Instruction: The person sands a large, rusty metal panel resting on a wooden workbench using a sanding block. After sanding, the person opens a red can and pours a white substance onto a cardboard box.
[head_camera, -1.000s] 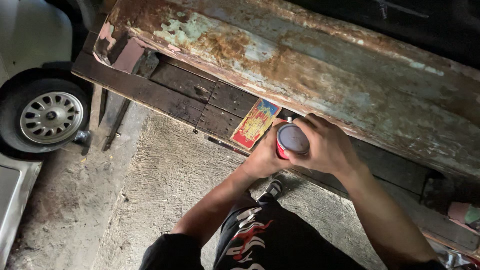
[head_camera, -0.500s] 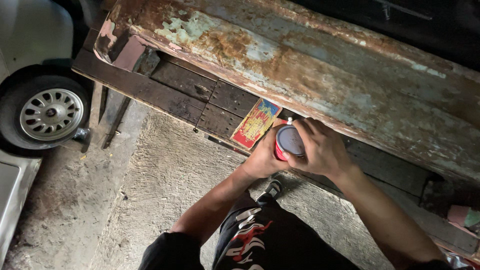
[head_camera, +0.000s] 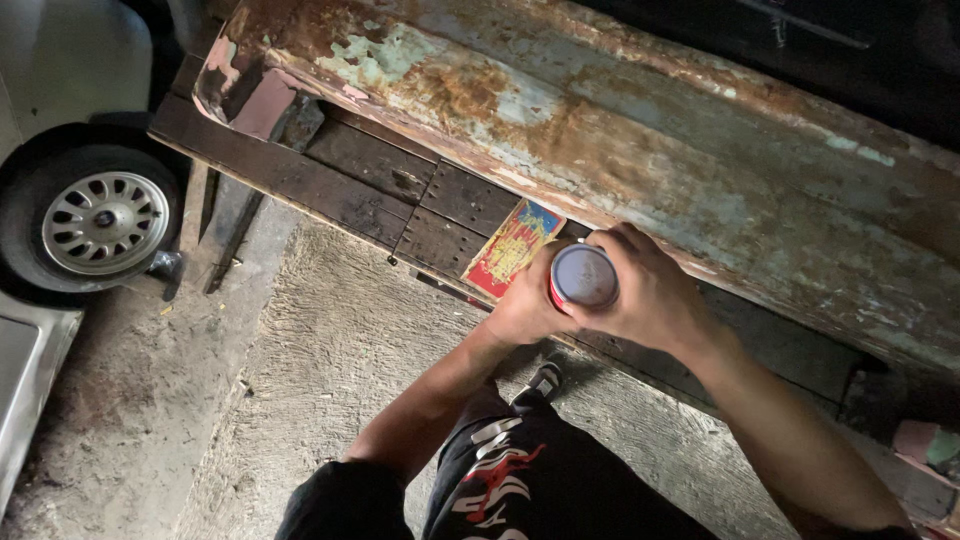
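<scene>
Shorts: black with red and white print (head_camera: 520, 480), nearest the camera, at the lower edge of the view.
Shoe: dark with white stripes (head_camera: 541, 381), on the concrete floor (head_camera: 330, 360) just below the hands.
Left hand (head_camera: 525, 305): clenched round the side of the can from the left, fingers hidden behind it.
Right hand (head_camera: 655, 295): wrapped round the can from the right, fingers curled over its upper rim.
Can (head_camera: 583, 277): red body, pale round end facing the camera; held between both hands, both touching it, neither nearer than the other.
Can, long axis: pointing roughly along the line of sight, so only the round end and a sliver of red side show.
Can, position: in the air, just in front of the dark wooden ledge (head_camera: 380, 170), not resting on it.
Card: flat, red and yellow printed packet (head_camera: 513, 247), lying on the ledge just left of the can, beside the left hand; contact cannot be told.
Panel: long rusted metal body with flaking pale paint (head_camera: 640, 130), beyond the ledge, running left to right.
Wheel: tyre with silver spoked rim (head_camera: 103, 222), far left, well apart from the hands.
</scene>
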